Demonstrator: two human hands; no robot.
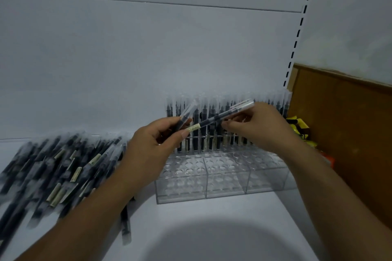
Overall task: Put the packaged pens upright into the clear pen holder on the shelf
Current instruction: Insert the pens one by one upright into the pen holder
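In the middle of the frame we see one packaged pen point(214, 119) held slantwise in the air, its label end low at the left and its clear sleeve tip high at the right, in front of the pens already standing. Our left hand point(152, 146) pinches its lower end between thumb and curled fingers, and also grips a second sleeved pen point(187, 112) that points up. Our right hand point(261, 127) pinches the slanted pen near its middle with its fingertips. Just below sits the clear pen holder point(222, 178) on the white shelf point(212, 229); its back row carries upright pens point(169, 108), its front holes are open. At the left of the frame lies a loose pile of pens point(59, 167). At the right stands a cardboard box point(343, 129), with yellow packets point(298, 128) beside it.
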